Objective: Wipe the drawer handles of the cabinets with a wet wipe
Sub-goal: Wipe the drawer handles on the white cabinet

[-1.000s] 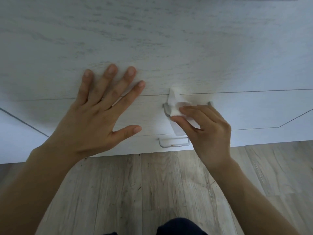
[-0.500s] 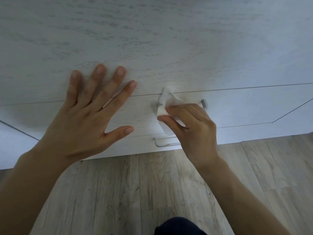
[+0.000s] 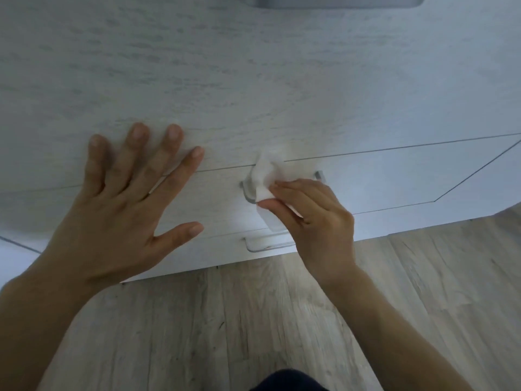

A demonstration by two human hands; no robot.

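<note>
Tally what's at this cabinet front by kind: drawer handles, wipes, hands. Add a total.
Drawer handles: 3, the top one cut off by the frame
Wet wipe: 1
Hands: 2, left hand and right hand
Total: 6

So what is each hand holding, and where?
The right hand pinches the wipe about midway, between thumb and fingers, against the handle. The left hand holds nothing; it lies flat on the cabinet.

The drawer front (image 3: 394,179) lies free right of the upper handle (image 3: 246,191), the left hand (image 3: 118,210) blocks its left, and a lower handle (image 3: 265,245) sits just beneath.
</note>
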